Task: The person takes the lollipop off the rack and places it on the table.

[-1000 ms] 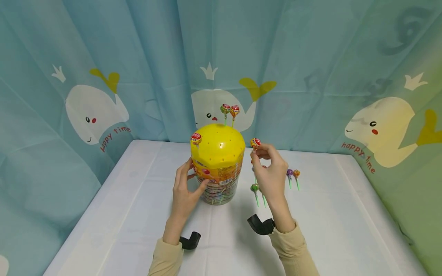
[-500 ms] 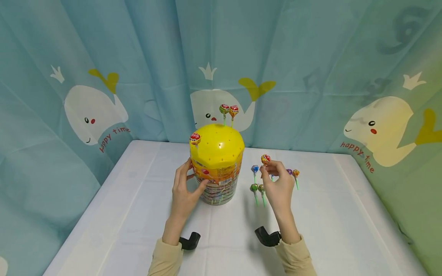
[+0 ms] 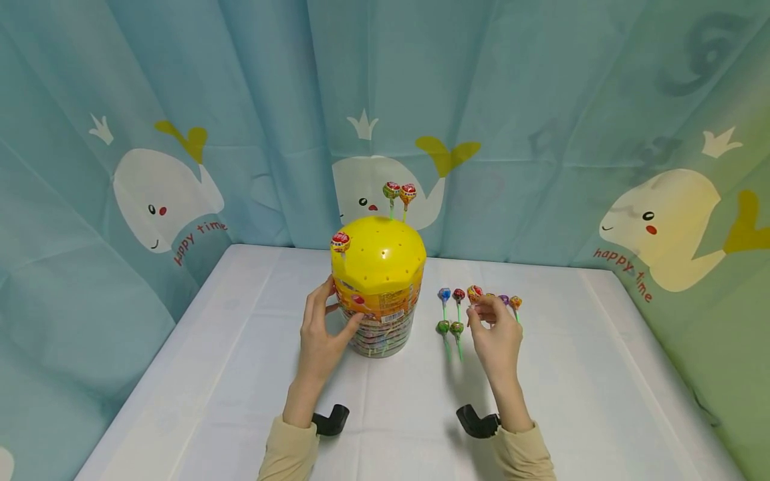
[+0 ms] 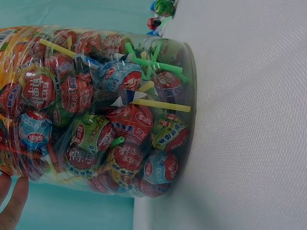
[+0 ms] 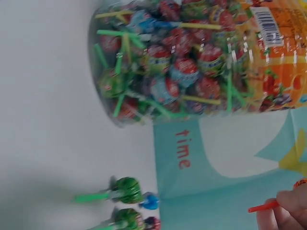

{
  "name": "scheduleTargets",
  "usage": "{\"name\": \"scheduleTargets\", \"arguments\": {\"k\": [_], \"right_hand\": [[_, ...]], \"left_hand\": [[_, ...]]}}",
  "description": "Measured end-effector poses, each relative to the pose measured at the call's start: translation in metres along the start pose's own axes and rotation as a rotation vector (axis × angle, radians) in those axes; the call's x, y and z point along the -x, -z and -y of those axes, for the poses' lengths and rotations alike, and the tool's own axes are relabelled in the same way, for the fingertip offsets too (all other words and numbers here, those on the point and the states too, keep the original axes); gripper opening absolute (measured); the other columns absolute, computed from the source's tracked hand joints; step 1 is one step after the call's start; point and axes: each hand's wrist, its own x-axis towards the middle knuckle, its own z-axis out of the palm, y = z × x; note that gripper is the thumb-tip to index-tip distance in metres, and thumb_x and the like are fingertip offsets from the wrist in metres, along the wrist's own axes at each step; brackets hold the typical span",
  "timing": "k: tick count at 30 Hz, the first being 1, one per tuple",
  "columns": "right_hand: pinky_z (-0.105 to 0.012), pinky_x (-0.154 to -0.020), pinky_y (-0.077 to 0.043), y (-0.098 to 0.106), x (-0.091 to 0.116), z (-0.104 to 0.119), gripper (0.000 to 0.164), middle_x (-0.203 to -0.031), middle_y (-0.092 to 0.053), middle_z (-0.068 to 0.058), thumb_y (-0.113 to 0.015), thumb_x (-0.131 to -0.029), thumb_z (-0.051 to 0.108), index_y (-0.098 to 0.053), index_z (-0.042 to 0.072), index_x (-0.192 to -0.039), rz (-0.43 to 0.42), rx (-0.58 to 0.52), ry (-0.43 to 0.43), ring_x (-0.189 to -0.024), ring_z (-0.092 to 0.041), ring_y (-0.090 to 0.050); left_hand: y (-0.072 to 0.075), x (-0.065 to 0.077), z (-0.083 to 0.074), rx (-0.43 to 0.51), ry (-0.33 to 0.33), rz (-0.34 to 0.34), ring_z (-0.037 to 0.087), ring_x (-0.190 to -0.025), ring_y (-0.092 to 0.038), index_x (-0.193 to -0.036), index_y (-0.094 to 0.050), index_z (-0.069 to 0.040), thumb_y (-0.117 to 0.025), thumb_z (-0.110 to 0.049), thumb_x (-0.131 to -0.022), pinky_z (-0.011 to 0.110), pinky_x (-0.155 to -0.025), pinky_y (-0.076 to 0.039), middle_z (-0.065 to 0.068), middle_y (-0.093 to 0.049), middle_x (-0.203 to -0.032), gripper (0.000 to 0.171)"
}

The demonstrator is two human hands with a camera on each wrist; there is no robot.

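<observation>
While the clear plastic jar (image 3: 385,331) is steadied by the left hand (image 3: 321,341), whose thumb and fingers are curled round its side, a round lollipop in a red-and-yellow wrapper (image 3: 474,293) is pinched between the thumb and fingers of the right hand (image 3: 498,337). In the right wrist view, a thin red stick (image 5: 263,207) is seen poking out of that pinch. The held lollipop is over the far half of the white-clothed table (image 3: 240,374), right of the jar; whether the cloth is touched by it cannot be told.

The pinch looks like the weak point: if the stick is rolled between the fingertips, the heavier head could be swung round and the lollipop dropped. Because they lie so close, the purple-wrapped lollipop (image 3: 503,300) and the orange-wrapped lollipop (image 3: 516,302) could be nudged toward the right edge by the knuckles. Should the jar be pushed too hard from the left, it could be slid or tipped.

The jar is set left of the table's middle, nearer the far edge. It is packed with wrapped lollipops (image 4: 129,124) in red, blue and green, their yellow and green sticks at all angles. It is capped by a yellow domed plastic lid (image 3: 381,250) pierced with small holes. A green-and-red lollipop (image 3: 392,190) and an orange-and-red lollipop (image 3: 408,194) are stood upright at the lid's back, and a red-headed lollipop (image 3: 340,242) is seen at its left rim.
</observation>
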Motion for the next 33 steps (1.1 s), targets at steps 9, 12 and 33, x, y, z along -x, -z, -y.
{"name": "scheduleTargets", "arguments": {"k": [9,12,33], "right_hand": [[-0.024,-0.067,-0.048,-0.001,0.005,-0.017,0.014,-0.078,-0.072,-0.014,-0.071,-0.080,0.001,-0.068,0.000,-0.094,0.056,0.063,-0.057,-0.067,-0.018,-0.065],[-0.025,-0.066,-0.047,-0.001,0.006,-0.024,0.015,-0.079,-0.072,-0.014,-0.070,-0.081,0.002,-0.069,0.000,-0.096,0.089,0.093,-0.105,-0.069,-0.022,-0.065],[-0.035,-0.063,-0.040,0.005,0.009,-0.050,0.014,-0.069,-0.070,-0.007,-0.070,-0.076,0.012,-0.068,0.004,-0.087,0.204,0.159,-0.255,-0.060,-0.018,-0.063]], "left_hand": [[0.001,0.000,-0.001,0.002,0.001,0.000,0.026,-0.121,-0.052,-0.146,-0.038,-0.005,-0.082,-0.005,-0.070,0.046,-0.085,-0.057,0.017,-0.048,-0.134,0.087],[0.001,-0.001,-0.001,0.004,0.004,0.004,0.026,-0.122,-0.051,-0.146,-0.038,-0.005,-0.082,-0.005,-0.070,0.045,-0.086,-0.057,0.016,-0.048,-0.134,0.088],[0.001,0.000,-0.002,-0.012,0.013,0.008,0.023,-0.122,-0.052,-0.147,-0.037,-0.009,-0.081,-0.009,-0.074,0.043,-0.087,-0.057,0.014,-0.049,-0.132,0.085]]}}
